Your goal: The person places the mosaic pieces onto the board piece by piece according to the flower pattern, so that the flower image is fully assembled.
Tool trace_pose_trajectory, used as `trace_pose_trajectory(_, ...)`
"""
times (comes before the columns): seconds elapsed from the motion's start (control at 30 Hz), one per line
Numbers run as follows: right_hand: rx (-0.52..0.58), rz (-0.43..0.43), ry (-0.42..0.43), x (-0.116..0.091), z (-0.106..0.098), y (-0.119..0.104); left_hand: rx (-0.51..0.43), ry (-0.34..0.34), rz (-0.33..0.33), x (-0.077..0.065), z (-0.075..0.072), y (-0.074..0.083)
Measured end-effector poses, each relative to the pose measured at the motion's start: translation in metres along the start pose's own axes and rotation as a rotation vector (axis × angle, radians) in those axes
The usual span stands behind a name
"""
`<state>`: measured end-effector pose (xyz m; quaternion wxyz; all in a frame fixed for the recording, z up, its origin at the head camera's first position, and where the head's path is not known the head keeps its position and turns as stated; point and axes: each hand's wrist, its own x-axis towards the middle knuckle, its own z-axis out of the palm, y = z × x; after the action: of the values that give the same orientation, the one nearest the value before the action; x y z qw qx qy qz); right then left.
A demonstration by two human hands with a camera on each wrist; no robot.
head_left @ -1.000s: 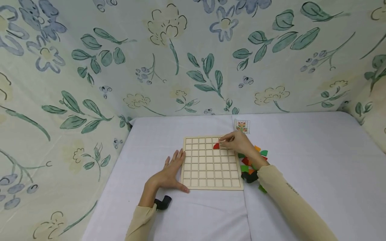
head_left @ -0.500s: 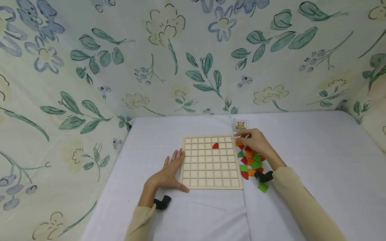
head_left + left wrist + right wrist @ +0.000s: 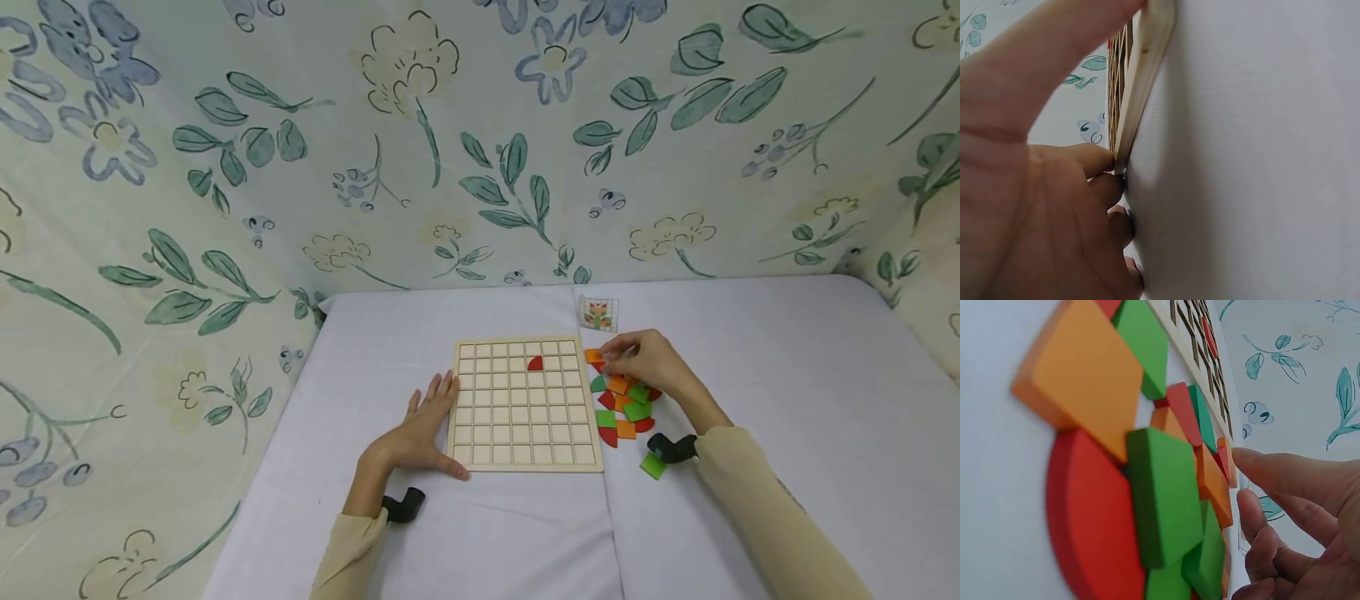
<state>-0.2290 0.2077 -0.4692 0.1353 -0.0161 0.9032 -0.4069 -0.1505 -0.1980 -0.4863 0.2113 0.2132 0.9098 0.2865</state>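
A square wooden grid board point(image 3: 517, 415) lies on the white cloth, and one red quarter-round piece point(image 3: 536, 363) sits in a cell of its upper part. My left hand point(image 3: 418, 435) is spread along the board's left side, fingertips at the edge and thumb at the near-left corner. Over the far end of a pile of coloured pieces point(image 3: 621, 402) is my right hand point(image 3: 651, 360). Its fingertips are right beside an orange piece point(image 3: 594, 356) and a red piece point(image 3: 597, 366). In the right wrist view, a gap shows between thumb and fingers point(image 3: 1260, 550), with nothing in it.
A small pattern card point(image 3: 598, 313) lies beyond the board's far-right corner. One green piece point(image 3: 652, 466) lies apart, on the near side of the pile. A floral cloth point(image 3: 480, 150) hangs behind the table.
My right hand has left the red quarter-round piece in the board and moved right to the pile, uncovering the pieces and the card. My left hand has stayed at the board's edge.
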Motion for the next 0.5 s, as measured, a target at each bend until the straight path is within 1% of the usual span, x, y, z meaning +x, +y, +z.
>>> trace_pose_trajectory(0.3,-0.013,0.000,0.001,-0.0026,0.0018,0.0073,0.006,0.003,-0.001,-0.0012,-0.0001,0.0002)
trace_pose_trajectory(0.5,-0.029,-0.009,0.009,-0.0022,0.0047,0.0043,0.009,0.005,0.005,-0.0012,-0.0001,0.0004)
